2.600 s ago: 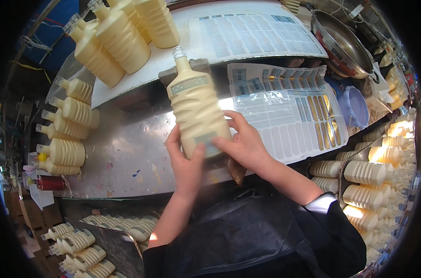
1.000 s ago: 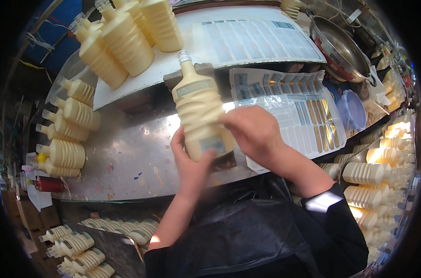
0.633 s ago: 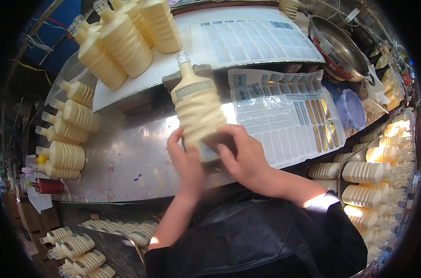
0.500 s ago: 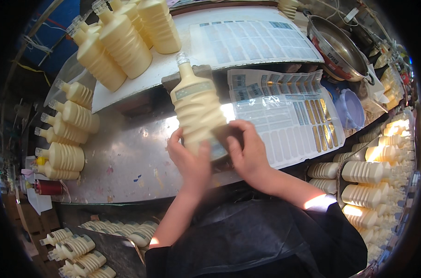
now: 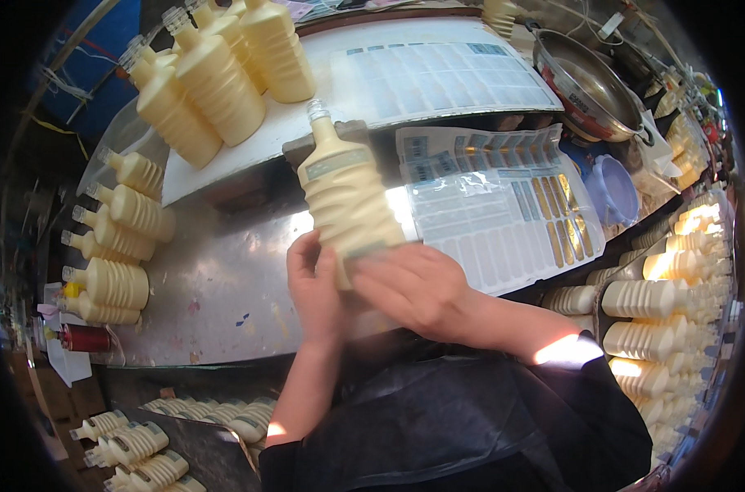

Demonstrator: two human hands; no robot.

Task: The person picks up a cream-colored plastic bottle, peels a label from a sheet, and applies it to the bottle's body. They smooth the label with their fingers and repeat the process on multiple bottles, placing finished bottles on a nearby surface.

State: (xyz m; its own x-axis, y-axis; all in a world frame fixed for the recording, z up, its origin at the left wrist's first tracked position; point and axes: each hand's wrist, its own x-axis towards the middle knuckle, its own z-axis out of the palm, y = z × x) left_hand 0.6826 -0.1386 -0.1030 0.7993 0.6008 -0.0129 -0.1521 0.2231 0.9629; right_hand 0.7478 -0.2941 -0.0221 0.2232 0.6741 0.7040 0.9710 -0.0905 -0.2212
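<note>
Evidently, the right hand's (image 5: 409,283) fingers, blurred, lie straight and together across the bottle's (image 5: 348,193) lower front, gripping nothing visible; the left hand (image 5: 311,279) curls partly closed around its lower left side. This looks like smoothing the lower label (image 5: 369,249), so best stroke from the middle outward, keeping the left thumb off its edge. The bottle points neck-away before the dark block (image 5: 358,133); steady pressure should limit slipping. The sticker sheet (image 5: 471,246) is best left unbrushed.
</note>
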